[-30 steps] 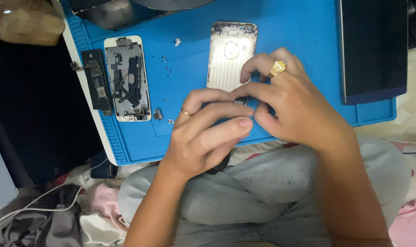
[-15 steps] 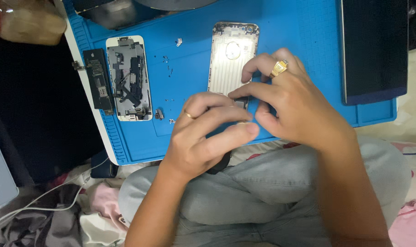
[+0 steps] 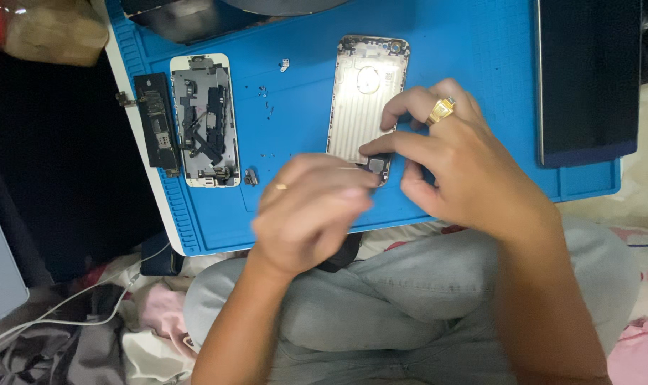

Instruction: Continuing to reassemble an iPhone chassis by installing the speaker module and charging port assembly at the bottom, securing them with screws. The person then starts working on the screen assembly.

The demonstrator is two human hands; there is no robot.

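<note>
Shell: one gold phone shell (image 3: 366, 100) lies inside-up on the blue mat (image 3: 480, 57), upper middle of the frame; its lower end is under the fingers.
Right hand: the right hand (image 3: 452, 167), with a gold ring (image 3: 441, 110), rests on the shell's lower end, forefinger and thumb pinched narrow at a small dark part (image 3: 376, 166) on the bottom edge.
Left hand: the left hand (image 3: 313, 210), blurred with motion, sits just left of and below that part, fingers curled; whether it holds anything, I cannot tell. A thin ring shows on one finger.
Change: a second ago both hands were bunched together over the shell's lower end; now the left has drawn down and leftward, and the right has spread so the dark part shows. The work has stayed at the shell's bottom edge.
Left of the mat: one opened phone frame (image 3: 204, 121) with dark inner parts, and just beside it, on the mat's left edge, one narrow dark board (image 3: 158, 121).
Small bits: several tiny screws (image 3: 267, 107) scattered between frame and shell, too small to count; one small metal piece (image 3: 250, 177) below the frame.
Right of the mat: one dark flat slab (image 3: 587, 78), upper right.
Below: crossed legs in grey jeans (image 3: 381, 306); one white cable (image 3: 74, 314) over cloth, lower left.
</note>
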